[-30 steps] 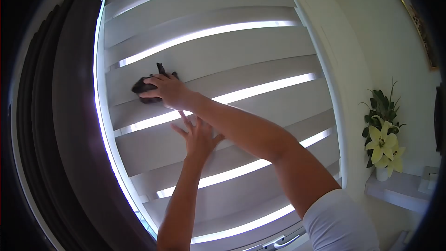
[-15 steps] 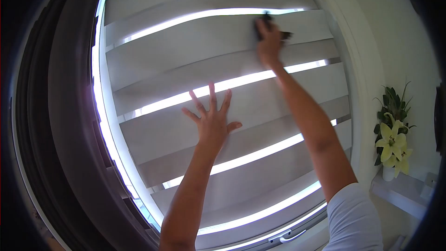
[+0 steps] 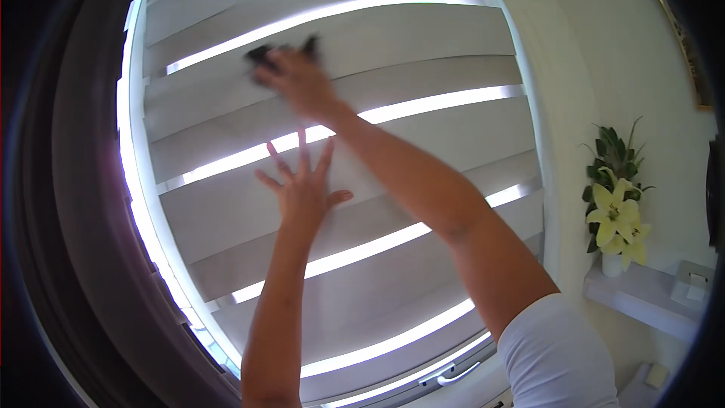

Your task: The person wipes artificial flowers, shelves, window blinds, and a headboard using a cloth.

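Observation:
A grey-and-white banded window blind [image 3: 423,34] hangs in front of me, with bright light through its slits. My left hand [image 3: 302,196] lies against a lower band, fingers spread wide, holding nothing. Higher up, my right hand [image 3: 300,85] presses a dark cloth [image 3: 260,56] to a pale band on the left half of the blind. Motion smears the cloth and the fingers round it, so its exact shape is unclear.
A dark curtain [image 3: 83,181] hangs along the left. At the right, yellow lilies [image 3: 615,215] stand in a small white vase [image 3: 612,264] on a wall shelf [image 3: 638,298]. Below the blind is a white window handle [image 3: 459,375].
My right hand has swept the dark cloth leftward across the blind. My left hand stays on the same band, while the whole view has shifted slightly.

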Action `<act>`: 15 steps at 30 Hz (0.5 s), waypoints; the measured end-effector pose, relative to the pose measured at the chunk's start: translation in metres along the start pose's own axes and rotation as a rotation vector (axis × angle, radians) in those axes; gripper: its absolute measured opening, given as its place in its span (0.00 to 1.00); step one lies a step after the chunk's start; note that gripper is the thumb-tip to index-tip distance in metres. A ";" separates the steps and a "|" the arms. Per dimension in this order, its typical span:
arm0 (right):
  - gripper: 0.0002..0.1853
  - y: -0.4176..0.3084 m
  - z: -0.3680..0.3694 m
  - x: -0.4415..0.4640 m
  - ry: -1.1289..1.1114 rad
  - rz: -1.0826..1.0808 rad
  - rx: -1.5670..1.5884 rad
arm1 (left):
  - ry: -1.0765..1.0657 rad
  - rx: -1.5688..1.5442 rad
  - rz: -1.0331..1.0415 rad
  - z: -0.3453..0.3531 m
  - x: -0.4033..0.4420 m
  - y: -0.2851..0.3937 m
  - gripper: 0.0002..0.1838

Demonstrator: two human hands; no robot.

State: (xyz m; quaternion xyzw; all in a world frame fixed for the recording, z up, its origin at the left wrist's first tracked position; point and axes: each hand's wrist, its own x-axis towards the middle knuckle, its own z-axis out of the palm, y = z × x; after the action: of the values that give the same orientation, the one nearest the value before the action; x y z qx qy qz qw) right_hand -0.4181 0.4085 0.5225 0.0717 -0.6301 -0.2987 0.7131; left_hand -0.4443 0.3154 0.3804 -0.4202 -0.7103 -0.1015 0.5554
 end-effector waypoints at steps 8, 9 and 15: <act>0.23 0.208 -0.075 -0.116 0.085 0.605 -0.475 | -0.014 0.050 0.002 -0.003 0.001 0.001 0.50; 0.23 0.203 -0.065 -0.117 0.084 0.587 -0.347 | -0.021 0.051 -0.019 -0.004 0.002 0.002 0.50; 0.26 0.013 -0.048 -0.142 0.019 0.256 0.285 | 0.055 0.058 -0.005 0.007 0.002 0.000 0.49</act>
State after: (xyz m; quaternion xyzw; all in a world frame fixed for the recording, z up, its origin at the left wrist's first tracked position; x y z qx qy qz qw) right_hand -0.3727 0.4795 0.3975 0.0941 -0.6634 -0.1127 0.7337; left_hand -0.4495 0.3201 0.3794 -0.3992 -0.6985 -0.0937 0.5865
